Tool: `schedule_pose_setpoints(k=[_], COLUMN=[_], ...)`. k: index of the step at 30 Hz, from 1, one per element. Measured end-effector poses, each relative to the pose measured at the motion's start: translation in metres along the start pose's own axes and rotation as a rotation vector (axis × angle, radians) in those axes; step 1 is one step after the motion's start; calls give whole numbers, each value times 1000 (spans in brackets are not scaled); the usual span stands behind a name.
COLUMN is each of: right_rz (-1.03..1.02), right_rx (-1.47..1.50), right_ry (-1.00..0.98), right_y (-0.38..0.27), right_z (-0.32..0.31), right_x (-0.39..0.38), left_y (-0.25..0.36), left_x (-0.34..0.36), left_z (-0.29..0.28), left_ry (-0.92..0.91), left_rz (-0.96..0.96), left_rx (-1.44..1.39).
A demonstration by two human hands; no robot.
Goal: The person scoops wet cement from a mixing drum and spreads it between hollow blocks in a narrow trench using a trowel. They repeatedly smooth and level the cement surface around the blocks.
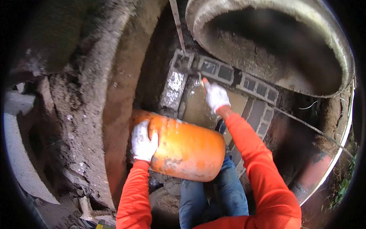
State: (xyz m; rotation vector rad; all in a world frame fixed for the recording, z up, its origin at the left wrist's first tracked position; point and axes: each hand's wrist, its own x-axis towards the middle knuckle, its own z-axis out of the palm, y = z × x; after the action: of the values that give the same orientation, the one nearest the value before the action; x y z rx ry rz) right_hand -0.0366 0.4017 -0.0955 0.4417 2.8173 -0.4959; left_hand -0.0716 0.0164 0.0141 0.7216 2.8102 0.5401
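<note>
My left hand [144,142], in a white glove, grips an orange drum [187,147] near its left end, thumb apart from the fingers. The drum lies tilted on its side across the front of my legs, scuffed grey on its lower face. My right hand [217,97], also gloved, reaches forward and is closed round the orange handle of a trowel [199,77]. The trowel's blade is blurred, over the corner where grey hollow concrete blocks [216,70] meet. A wet block [174,88] stands on the left side, and murky water [202,108] lies inside the block outline.
A large concrete ring [335,38] rises at the far right, beside a taut rope [312,131]. A thick earthen or concrete wall [122,87] curves along the left. A wooden strip [176,21] leans down at the top. Broken concrete [23,152] lies far left.
</note>
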Motion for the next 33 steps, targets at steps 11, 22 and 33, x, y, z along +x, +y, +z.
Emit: schedule_pose_setpoints(k=[11,22,33], right_rz=[16,554,653], right_rx=[493,606,976], right_ry=[-54,-302,-479], right_y=[58,149,117], right_z=[12,277,326], right_x=[-112,-69,-1], left_y=[1,2,3], left_x=[-5,-8,-9], left_z=[-7,-10,-4], left_ry=[-33,-110,-192], left_rz=[-23,-38,-47], left_rx=[66,52,101])
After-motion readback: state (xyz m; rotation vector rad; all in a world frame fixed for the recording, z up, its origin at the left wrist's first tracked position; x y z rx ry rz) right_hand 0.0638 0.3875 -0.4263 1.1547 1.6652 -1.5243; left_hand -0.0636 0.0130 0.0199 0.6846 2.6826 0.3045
